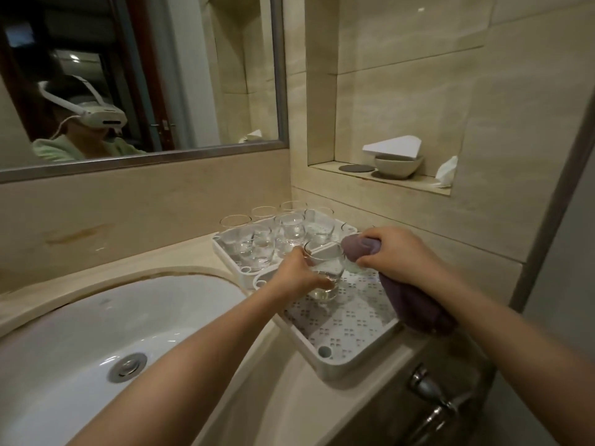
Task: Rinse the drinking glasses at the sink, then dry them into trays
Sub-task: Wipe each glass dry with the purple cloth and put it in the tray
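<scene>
My left hand (297,274) is wrapped around the drinking glass (323,272), upright over the near tray (338,365), while my right hand (396,252) clutches the purple cloth (415,304) bunched just beside its rim. In my judgement the glass should go down gently and level on the perforated floor, fingers clear of its rim. The far tray (219,241) holds a cluster of upright glasses (264,244); the near tray's floor otherwise shows bare.

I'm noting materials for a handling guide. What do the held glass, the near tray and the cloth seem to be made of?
The glass in the left hand looks like clear, glossy glass: the tray shows through it. The near tray seems to be white matte plastic, with moulded rounded rim and perforated floor. The cloth gripped by the right hand looks like soft purple fabric, folding and draping; the fibre is unclear.
</scene>
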Demonstrator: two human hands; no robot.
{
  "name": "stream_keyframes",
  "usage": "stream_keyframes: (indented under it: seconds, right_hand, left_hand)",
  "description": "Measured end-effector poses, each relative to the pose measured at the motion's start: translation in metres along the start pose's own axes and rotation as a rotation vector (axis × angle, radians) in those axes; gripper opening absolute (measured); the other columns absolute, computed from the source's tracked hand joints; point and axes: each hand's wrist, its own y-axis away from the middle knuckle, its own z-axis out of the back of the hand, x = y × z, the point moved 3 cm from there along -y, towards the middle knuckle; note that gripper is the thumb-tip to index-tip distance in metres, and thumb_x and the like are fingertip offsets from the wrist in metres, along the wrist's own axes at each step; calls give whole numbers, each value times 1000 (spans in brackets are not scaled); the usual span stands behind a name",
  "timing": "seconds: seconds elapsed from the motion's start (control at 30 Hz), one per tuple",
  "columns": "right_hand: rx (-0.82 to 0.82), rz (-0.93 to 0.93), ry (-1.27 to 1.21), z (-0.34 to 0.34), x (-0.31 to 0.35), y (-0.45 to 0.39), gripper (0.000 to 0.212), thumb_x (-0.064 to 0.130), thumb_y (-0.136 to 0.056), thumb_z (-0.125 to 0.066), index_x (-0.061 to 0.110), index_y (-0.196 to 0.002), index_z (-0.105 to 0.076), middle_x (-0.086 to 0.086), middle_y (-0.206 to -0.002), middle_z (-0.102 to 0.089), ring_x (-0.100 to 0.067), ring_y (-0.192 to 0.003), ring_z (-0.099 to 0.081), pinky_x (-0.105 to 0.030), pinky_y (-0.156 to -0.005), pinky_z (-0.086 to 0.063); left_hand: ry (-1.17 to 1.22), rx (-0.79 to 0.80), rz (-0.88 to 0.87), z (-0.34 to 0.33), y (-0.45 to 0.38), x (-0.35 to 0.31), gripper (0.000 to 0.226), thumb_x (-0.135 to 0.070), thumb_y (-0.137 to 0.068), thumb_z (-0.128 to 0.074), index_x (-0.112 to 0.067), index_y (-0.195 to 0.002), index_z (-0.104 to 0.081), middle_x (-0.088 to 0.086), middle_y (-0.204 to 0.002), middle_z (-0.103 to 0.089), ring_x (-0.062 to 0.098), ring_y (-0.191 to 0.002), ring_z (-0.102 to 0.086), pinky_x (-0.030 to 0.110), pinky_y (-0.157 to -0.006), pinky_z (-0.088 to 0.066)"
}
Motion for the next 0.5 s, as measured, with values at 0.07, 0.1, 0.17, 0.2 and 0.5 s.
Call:
stream_keyframes:
  seconds: [0.07, 0.1, 0.17, 0.2, 0.5]
  right_hand:
    - [-9, -4, 12, -1, -2, -6, 25, 26, -77, -72, 27, -101, -66, 1, -100, -66, -20, -93, -57, -34, -77, -48]
    - [-13, -7, 9, -2, -4, -8, 26, 26, -77, -72, 28, -101, -66, 2, -100, -66, -20, -94, -57, -33, -76, -47]
    - [-11, -18, -9, -2, -7, -11, 32, 28, -76, -74, 30, -107, -66, 3, -102, -66, -19, -95, -56, -30, -74, -42]
    - [-9, -21, -19, -2, -9, -12, 34, 28, -76, -75, 30, -109, -66, 4, -103, -65, -17, -95, -56, -28, -72, -40]
    - [-47, -25, 33, 8, 0, -3, 38, 27, -80, -71, 32, -117, -64, 0, -109, -67, -20, -98, -58, -33, -78, -48]
  left_hand:
    - [-52, -22, -13, -2, -7, -1, 80, -19, -66, -87, -7, -131, -42, 9, -125, -51, 20, -104, -55, 26, -83, -46]
    - [-84, -34, -18, -3, -10, -1, 85, -22, -65, -88, -6, -134, -41, 10, -127, -48, 22, -106, -55, 28, -86, -48]
    - [-126, -48, -24, -5, -14, -2, 90, -26, -63, -89, -6, -136, -40, 11, -128, -46, 23, -106, -56, 32, -89, -51]
    - [-137, -50, -29, -6, -15, -3, 91, -26, -63, -89, -5, -136, -39, 11, -127, -47, 23, -105, -56, 32, -87, -52]
    - [-251, -117, -133, 3, -1, -15, 92, -18, -80, -77, -9, -151, -20, 12, -146, -41, 27, -127, -47, 37, -106, -41]
